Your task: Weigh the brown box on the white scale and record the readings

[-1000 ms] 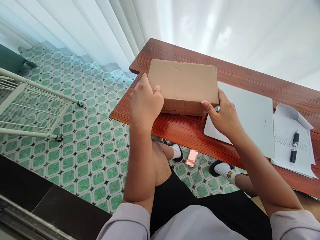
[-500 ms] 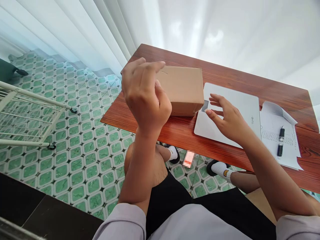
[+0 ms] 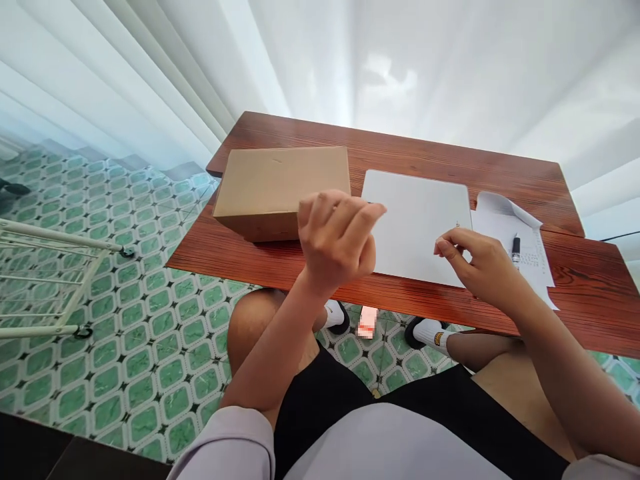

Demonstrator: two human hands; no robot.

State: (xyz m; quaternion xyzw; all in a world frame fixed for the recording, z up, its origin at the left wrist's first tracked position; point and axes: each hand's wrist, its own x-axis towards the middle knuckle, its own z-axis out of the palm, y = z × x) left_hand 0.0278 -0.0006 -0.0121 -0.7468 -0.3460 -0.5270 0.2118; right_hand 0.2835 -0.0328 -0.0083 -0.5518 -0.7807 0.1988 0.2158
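Observation:
My left hand (image 3: pixel 340 240) is raised above the table's front edge, between a closed cardboard box (image 3: pixel 287 180) and a flat silver-white slab that looks like a closed laptop (image 3: pixel 415 220). Its fingers are curled with the index partly out; the palm is hidden, so anything inside cannot be seen. Over the slab's right front part, my right hand (image 3: pixel 477 267) has thumb and fingertips drawn together, and nothing shows between them. Right of the slab lie sheets of written paper (image 3: pixel 533 257) with a black pen (image 3: pixel 516 247) on them.
The reddish wooden table (image 3: pixel 590 287) has a white curtain (image 3: pixel 450 80) behind it. A white wheeled rack (image 3: pixel 55 287) stands on the green tiled floor (image 3: pixel 165 373) to the left. My legs and a blurred pink item (image 3: pixel 367 322) on the floor show below the table edge.
My view has shifted right. My left hand has moved right, off the box, staying curled. The right hand's spread fingers have closed together, and it has moved right across the slab.

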